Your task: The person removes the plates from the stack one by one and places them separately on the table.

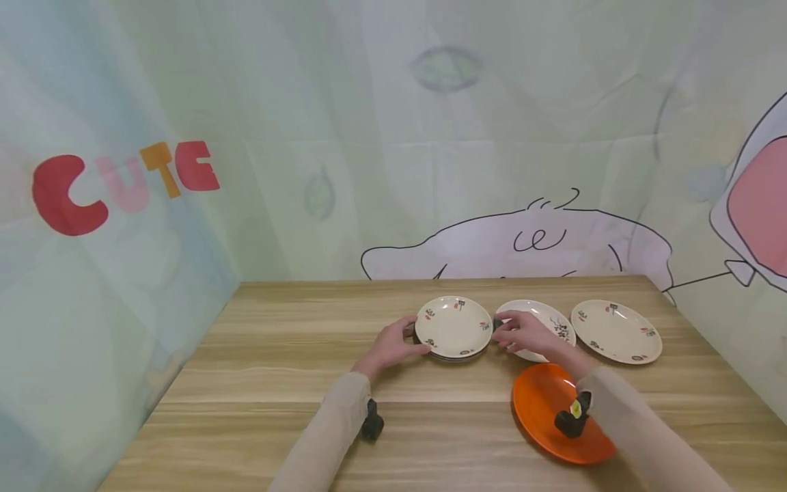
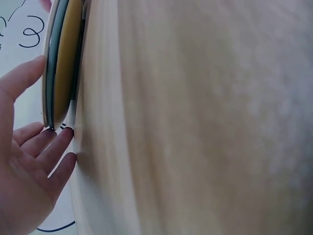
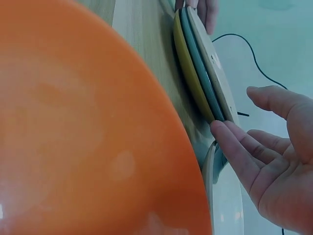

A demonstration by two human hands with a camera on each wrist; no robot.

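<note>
A stack of small plates stands on the wooden table in the head view, with a cream patterned plate (image 1: 453, 326) on top. The left wrist view shows a teal plate (image 2: 57, 54) under it and a yellow plate (image 2: 67, 73) lower down. My left hand (image 1: 393, 345) is at the stack's left side, thumb touching the top rim and fingers extended along the edge. At the right side, my right hand (image 1: 525, 333) reaches over a white plate. Its fingertips (image 3: 219, 128) meet the edges of the stacked plates, and its thumb stands away from them.
The white plate with dark flowers (image 1: 556, 321) lies right of the stack, partly covered by my right hand. Farther right is a cream oval plate (image 1: 617, 331). An orange plate (image 1: 537, 403) lies under my right forearm. A printed cloth (image 1: 320, 137) hangs behind the table (image 1: 295, 328).
</note>
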